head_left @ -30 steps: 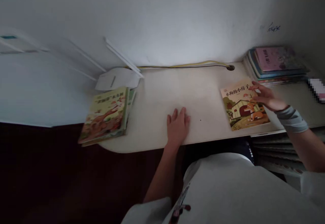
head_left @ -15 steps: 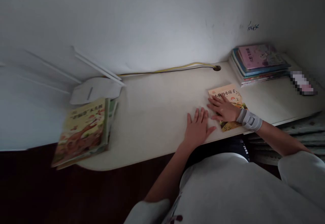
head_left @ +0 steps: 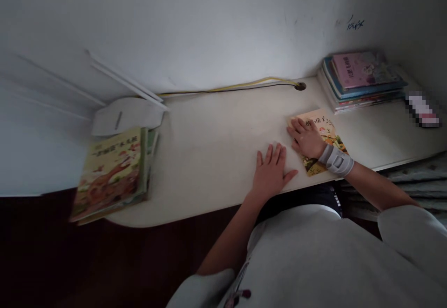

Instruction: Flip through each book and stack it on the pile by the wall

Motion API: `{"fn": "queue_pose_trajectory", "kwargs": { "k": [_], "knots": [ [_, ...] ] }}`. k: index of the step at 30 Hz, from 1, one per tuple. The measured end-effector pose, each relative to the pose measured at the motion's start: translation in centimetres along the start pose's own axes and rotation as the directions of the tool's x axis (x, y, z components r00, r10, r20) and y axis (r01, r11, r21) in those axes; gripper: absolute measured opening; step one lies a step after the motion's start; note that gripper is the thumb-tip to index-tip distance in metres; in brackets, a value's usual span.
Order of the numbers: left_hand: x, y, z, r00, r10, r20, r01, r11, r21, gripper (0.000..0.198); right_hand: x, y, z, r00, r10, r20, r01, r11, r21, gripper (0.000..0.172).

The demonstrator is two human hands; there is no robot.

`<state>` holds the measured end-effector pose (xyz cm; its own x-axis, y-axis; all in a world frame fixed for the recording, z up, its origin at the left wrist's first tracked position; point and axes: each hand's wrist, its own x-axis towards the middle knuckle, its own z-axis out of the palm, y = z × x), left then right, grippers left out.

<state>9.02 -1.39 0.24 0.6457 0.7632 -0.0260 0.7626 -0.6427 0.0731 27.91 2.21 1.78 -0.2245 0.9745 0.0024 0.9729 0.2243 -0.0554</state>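
Observation:
My left hand [head_left: 270, 170] lies flat on the white desk [head_left: 216, 159], fingers spread, just left of a picture book. My right hand [head_left: 307, 138], with a grey band on the wrist, rests palm down on that orange-yellow picture book [head_left: 330, 126]. Its fingers cover part of the printed title and the cover's left side. The book lies closed near the desk's front edge, and neither hand grips anything.
A stack of books [head_left: 363, 75] with a pink one on top stands at the back right, beside a pixelated phone-like object [head_left: 422, 110]. More picture books [head_left: 111, 173] lie at the left end. A yellow cable [head_left: 244, 84] runs along the wall into a hole [head_left: 300, 86].
My right hand has shifted slightly up and left over the book, covering more of the title's left part. My left hand stays flat on the desk. The camera view has tilted slightly.

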Motion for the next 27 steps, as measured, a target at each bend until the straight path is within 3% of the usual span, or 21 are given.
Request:
{"fn": "queue_pose_trajectory", "kwargs": {
  "k": [5,8,12,18,21,27],
  "knots": [
    [0.1,0.1,-0.1,1.000,0.003,-0.012,-0.003,1.000,-0.015,0.077,1.2,0.3,0.0,0.994,0.110,-0.008,-0.110,0.994,0.017,0.052],
    [0.0,-0.1,-0.2,1.000,0.003,-0.015,-0.003,1.000,-0.019,0.076,0.7,1.3,0.1,0.999,0.030,-0.024,-0.027,0.992,0.123,0.054],
    [-0.1,0.2,-0.6,0.999,0.016,-0.046,-0.018,0.999,-0.035,0.069,-2.2,4.9,-0.2,0.993,-0.087,-0.082,0.104,0.967,0.233,0.059],
    [0.8,2.9,-0.3,0.988,0.145,-0.061,-0.151,0.983,-0.108,0.073,-8.2,10.3,0.3,0.983,0.136,-0.121,-0.118,0.983,0.143,0.063],
    [1.3,3.6,0.4,0.990,0.134,-0.039,-0.138,0.985,-0.107,0.076,-10.2,10.3,1.2,0.979,0.157,-0.131,-0.133,0.976,0.172,0.064],
    [1.2,2.3,0.4,0.982,0.190,0.015,-0.187,0.978,-0.091,0.076,-11.9,8.9,2.0,0.966,0.167,-0.199,-0.102,0.948,0.302,0.063]
  ]
}}
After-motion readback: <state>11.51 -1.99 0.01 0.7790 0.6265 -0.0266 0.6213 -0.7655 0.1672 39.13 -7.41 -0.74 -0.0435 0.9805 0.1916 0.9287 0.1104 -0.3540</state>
